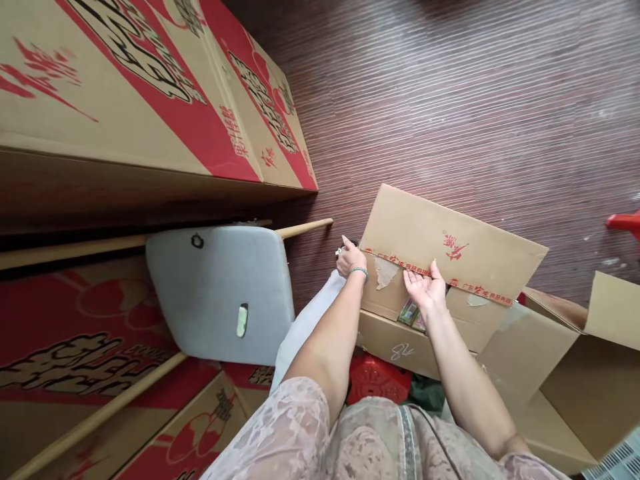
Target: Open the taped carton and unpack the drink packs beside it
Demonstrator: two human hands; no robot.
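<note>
A brown cardboard carton (pixel 390 337) stands in front of me, "84" handwritten on its near side. Its long far flap (pixel 465 233) has red print and torn tape strips along the edge. Through a gap between the flaps, green packs (pixel 411 315) show inside. My right hand (pixel 427 288) is palm up at the flap's edge, fingers stretched and thumb apart. At the carton's left corner, my left hand (pixel 351 259) has its index finger extended and the others curled around a small dark object with a whitish bit, mostly hidden.
Large red-and-tan cartons (pixel 165 100) are stacked at the left. A grey board (pixel 225 293) leans there beside wooden poles (pixel 305 229). An open carton (pixel 590 393) stands at the right. A red stool (pixel 377 380) is below the carton; another red object (pixel 624 222) is at the right edge.
</note>
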